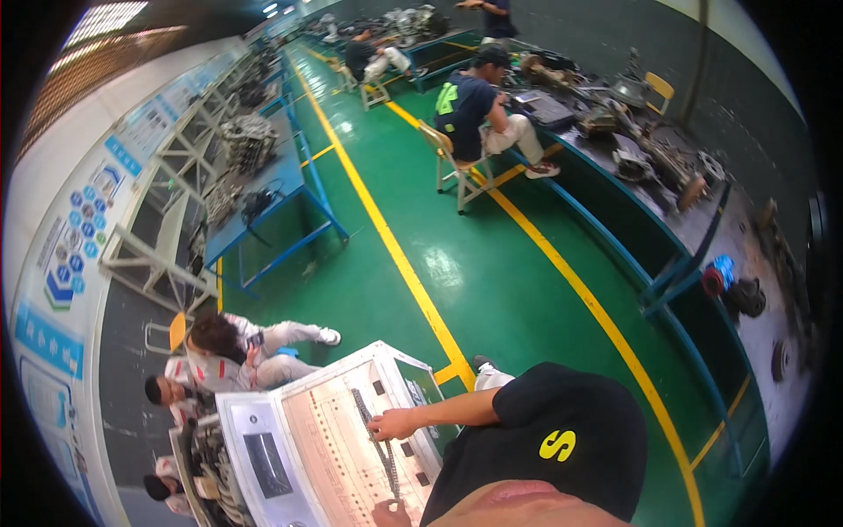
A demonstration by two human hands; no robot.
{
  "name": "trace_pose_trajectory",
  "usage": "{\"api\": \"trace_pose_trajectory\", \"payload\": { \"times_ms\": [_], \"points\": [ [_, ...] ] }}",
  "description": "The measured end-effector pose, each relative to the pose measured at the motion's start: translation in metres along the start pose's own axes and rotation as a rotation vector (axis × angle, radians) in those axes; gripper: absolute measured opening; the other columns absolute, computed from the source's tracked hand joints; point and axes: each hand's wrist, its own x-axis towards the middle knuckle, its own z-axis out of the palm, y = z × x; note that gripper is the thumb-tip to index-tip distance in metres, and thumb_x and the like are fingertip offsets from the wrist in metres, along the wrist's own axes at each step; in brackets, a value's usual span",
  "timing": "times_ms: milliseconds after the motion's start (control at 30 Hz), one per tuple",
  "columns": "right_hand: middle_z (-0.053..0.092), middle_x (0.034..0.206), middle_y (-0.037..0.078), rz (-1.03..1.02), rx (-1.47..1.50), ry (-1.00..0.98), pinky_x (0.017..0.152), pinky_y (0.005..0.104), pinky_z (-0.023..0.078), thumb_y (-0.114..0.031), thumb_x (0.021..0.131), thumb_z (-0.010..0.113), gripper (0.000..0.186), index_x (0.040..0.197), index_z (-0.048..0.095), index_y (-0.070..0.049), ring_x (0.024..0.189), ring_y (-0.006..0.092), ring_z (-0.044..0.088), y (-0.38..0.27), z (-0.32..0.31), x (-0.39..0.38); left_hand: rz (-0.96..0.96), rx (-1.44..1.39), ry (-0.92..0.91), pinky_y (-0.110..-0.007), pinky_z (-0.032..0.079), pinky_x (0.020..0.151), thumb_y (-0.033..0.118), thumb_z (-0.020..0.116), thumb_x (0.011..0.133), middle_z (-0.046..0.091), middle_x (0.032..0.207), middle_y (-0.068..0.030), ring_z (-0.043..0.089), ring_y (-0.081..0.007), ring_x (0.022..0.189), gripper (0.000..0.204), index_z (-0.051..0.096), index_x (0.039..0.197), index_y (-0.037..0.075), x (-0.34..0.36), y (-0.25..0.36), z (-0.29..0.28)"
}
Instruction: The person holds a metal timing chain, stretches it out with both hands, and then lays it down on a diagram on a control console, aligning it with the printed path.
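I read the left hand (392, 426) as resting low on a pale, slanted display board (329, 439). Its fingers are curled against a dark timing chain (373, 435) that lies lengthwise down the board, but I cannot tell whether they pinch the chain or only touch it. The bare forearm runs back to the right into a black shirt sleeve (562, 422) with a yellow letter on it. The right hand (387, 515) sits at the lower edge, at the near end of the same chain. It is mostly cut off, so I cannot tell its grip either. Left of the board is a grey panel with a dark screen (263, 464). Just beyond the board's far corner a white shoe (492, 376) stands on the green floor (492, 281), which is crossed by yellow lines (395, 246). To the left, people in white and red workwear (228, 356) sit low beside the board. Farther off, a person in a dark blue shirt (470, 105) sits on a chair at a long blue workbench (650, 220) loaded with engine parts. A second blue bench (281, 176) stands across the aisle.
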Motion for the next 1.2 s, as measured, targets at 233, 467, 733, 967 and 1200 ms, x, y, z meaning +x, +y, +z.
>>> {"api": "trace_pose_trajectory", "payload": {
  "times_ms": [233,467,733,967,1200],
  "points": [
    [0.051,0.117,0.012,0.006,0.002,-0.061,0.082,0.0459,0.051,-0.01,0.083,0.064,0.019,0.102,0.063,-0.007,0.113,0.0308,0.051,-0.007,0.003,0.007,0.112,-0.038,0.015,-0.044,0.049,0.087,0.02,0.072,0.085,0.071,0.096,-0.0198,0.063,-0.0396,0.093,0.019,0.076,0.099,0.007,0.008,-0.025,0.018],
    [0.052,0.115,0.015,-0.027,-0.001,-0.049,0.081,0.0468,0.051,-0.01,0.086,0.062,0.016,0.099,0.069,-0.007,0.107,0.0336,0.055,-0.016,0.002,0.016,-0.019,-0.063,-0.057,-0.043,0.048,0.091,0.016,0.071,0.084,0.071,0.102,-0.0225,0.065,-0.0371,0.099,0.021,0.075,0.103,0.006,0.007,-0.037,0.017],
    [0.053,0.115,0.015,-0.033,-0.13,-0.018,0.081,0.0472,0.051,-0.01,0.083,0.062,0.019,0.1,0.071,-0.008,0.11,0.0332,0.055,-0.014,0.021,0.009,-0.036,-0.093,-0.067,-0.045,0.047,0.094,0.02,0.073,0.084,0.07,0.104,-0.0227,0.064,-0.0387,0.102,0.024,0.074,0.103,0.005,0.013,-0.054,0.036],
    [0.054,0.114,0.015,-0.055,-0.147,0.035,0.078,0.0463,0.053,-0.011,0.082,0.064,0.016,0.096,0.07,-0.008,0.108,0.0327,0.056,-0.008,0.026,0.009,-0.056,-0.082,-0.094,-0.047,0.047,0.096,0.024,0.074,0.083,0.069,0.105,-0.0222,0.063,-0.0404,0.104,0.028,0.072,0.102,0.003,0.02,-0.068,0.048],
    [0.053,0.114,0.011,0.03,-0.175,0.12,0.083,0.0425,0.047,-0.011,0.08,0.063,0.026,0.106,0.065,-0.012,0.111,0.0285,0.052,-0.008,-0.019,0.002,0.106,-0.088,0.278,-0.046,0.048,0.081,0.019,0.081,0.069,0.065,0.087,-0.0159,0.061,-0.0363,0.086,0.027,0.071,0.089,0.003,0.02,-0.046,0.064]
  ]
}}
